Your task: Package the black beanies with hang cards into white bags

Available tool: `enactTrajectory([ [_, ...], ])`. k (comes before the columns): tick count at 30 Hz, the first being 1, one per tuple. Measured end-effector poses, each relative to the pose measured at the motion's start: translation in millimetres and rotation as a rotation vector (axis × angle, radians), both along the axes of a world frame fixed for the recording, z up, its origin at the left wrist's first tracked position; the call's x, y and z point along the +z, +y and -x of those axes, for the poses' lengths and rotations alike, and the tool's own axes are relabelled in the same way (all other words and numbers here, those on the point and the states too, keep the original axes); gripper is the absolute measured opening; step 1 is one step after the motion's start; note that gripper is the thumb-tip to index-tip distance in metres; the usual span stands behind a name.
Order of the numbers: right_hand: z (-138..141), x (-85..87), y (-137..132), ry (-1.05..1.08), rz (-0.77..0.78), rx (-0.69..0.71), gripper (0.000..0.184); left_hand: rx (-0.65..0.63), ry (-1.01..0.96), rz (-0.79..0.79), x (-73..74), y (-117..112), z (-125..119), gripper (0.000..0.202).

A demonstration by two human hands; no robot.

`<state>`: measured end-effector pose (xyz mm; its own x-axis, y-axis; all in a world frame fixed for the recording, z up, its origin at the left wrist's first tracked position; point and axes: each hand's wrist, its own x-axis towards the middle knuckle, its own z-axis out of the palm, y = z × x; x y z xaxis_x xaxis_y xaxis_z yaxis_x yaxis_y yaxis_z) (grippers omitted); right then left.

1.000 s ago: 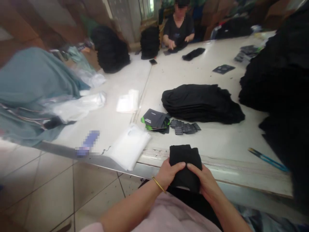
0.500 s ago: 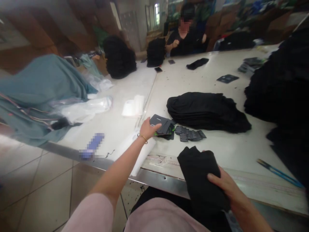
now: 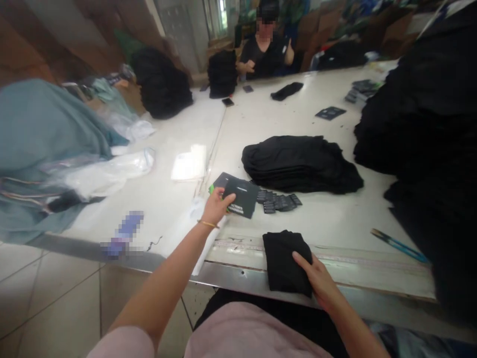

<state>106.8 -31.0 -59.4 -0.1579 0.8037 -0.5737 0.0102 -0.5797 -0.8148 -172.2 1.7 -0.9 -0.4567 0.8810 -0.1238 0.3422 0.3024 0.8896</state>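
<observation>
A long white work surface (image 3: pixel 335 223) runs away from the person, with a heaped pile of black garments (image 3: pixel 421 124) at the right and a lower stack of folded black fabric (image 3: pixel 298 164) mid-frame, both placed within easy reach. At the near edge, a folded black garment (image 3: pixel 285 261) lies flat under the right hand (image 3: pixel 322 283), which is open, its extended fingers steadying the fabric without gripping it. The left hand (image 3: pixel 215 208), wearing a thin gold bangle (image 3: pixel 207 224), curls around the edge of a dark printed card (image 3: pixel 242 197), pinching it, just beside a cluster of small dark tags (image 3: pixel 278 201).
</observation>
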Motion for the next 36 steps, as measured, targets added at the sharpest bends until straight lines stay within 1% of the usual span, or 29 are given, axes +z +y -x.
enactTrajectory([
  [1,5.3,-2.9,-0.8,-0.02,-0.021,-0.037,0.049,-0.063,-0.178,0.021,-4.8,-14.2,-20.1,0.033],
  [2,10.6,-4.9,-1.7,-0.023,-0.039,-0.071,0.051,-0.113,-0.306,0.048,-12.0,-29.1,-41.6,0.033],
  [3,15.3,-5.9,-2.7,0.003,-0.041,-0.095,0.052,-0.151,-0.383,0.095,-20.8,-43.5,-62.8,0.032],
  [5,21.3,-5.4,-5.3,0.133,0.003,-0.102,0.053,-0.12,-0.41,0.156,-39.0,-66.5,-98.9,0.029],
  [6,21.8,-4.8,-6.6,0.199,0.029,-0.09,0.054,-0.098,-0.391,0.178,-46.4,-73.1,-111.5,0.028],
  [7,20.6,-4.6,-7.6,0.235,0.038,-0.076,0.055,-0.087,-0.358,0.195,-51.7,-75.4,-119.8,0.027],
  [8,17.7,-5.2,-8.0,0.226,0.022,-0.075,0.055,-0.105,-0.307,0.206,-54.6,-73.3,-123.8,0.026],
  [10,8.1,-9.2,-6.8,0.113,-0.054,-0.114,0.056,-0.183,-0.145,0.185,-54.0,-56.2,-121.2,0.025],
  [12,-3.4,-15.6,-3.3,-0.018,-0.108,-0.18,0.058,-0.238,0.123,0.073,-48.7,-25.9,-110.9,0.026],
  [14,-13.6,-21.2,0.5,-0.072,-0.134,-0.199,0.056,-0.233,0.419,-0.024,-43.9,10.1,-100.4,0.033],
  [15,-17.4,-22.8,2.0,-0.079,-0.14,-0.189,0.056,-0.231,0.543,-0.029,-42.7,27.3,-96.5,0.037],
  [16,-20.2,-23.6,2.9,-0.078,-0.142,-0.182,0.056,-0.249,0.645,-0.003,-42.2,42.6,-93.6,0.036],
  [18,-23.2,-23.1,3.7,-0.052,-0.139,-0.176,0.056,-0.309,0.771,0.077,-42.6,64.5,-90.1,0.022],
  [19,-23.7,-22.3,3.8,-0.037,-0.137,-0.18,0.056,-0.347,0.807,0.099,-42.8,70.4,-88.8,0.014],
  [20,-23.9,-21.4,4.0,-0.023,-0.135,-0.177,0.056,-0.381,0.83,0.107,-42.9,73.1,-87.5,0.012],
  [22,-24.1,-20.0,4.7,0.0,-0.136,-0.153,0.057,-0.422,0.849,0.096,-42.7,70.4,-85.0,0.015],
  [25,-25.1,-18.9,6.5,0.024,-0.108,-0.107,0.059,-0.49,0.838,0.108,-44.0,55.1,-83.7,0.033],
  [27,-26.3,-18.3,6.7,0.038,-0.086,-0.093,0.059,-0.499,0.803,0.194,-47.1,44.4,-85.8,0.041],
  [28,-26.9,-18.0,6.3,0.042,-0.078,-0.085,0.058,-0.492,0.776,0.245,-49.2,40.1,-87.4,0.039],
  [30,-28.4,-17.8,4.6,0.038,-0.076,-0.082,0.057,-0.469,0.716,0.317,-53.1,34.2,-90.3,0.029],
  [33,-30.5,-17.4,1.5,0.009,-0.081,-0.101,0.056,-0.469,0.666,0.325,-56.7,29.6,-91.1,0.017],
  [34,-31.0,-17.0,0.4,0.007,-0.078,-0.11,0.054,-0.464,0.653,0.319,-57.5,28.2,-90.2,0.019],
  [36,-31.3,-15.4,-1.5,0.031,-0.067,-0.122,0.052,-0.448,0.623,0.311,-59.0,25.0,-87.4,0.033],
])
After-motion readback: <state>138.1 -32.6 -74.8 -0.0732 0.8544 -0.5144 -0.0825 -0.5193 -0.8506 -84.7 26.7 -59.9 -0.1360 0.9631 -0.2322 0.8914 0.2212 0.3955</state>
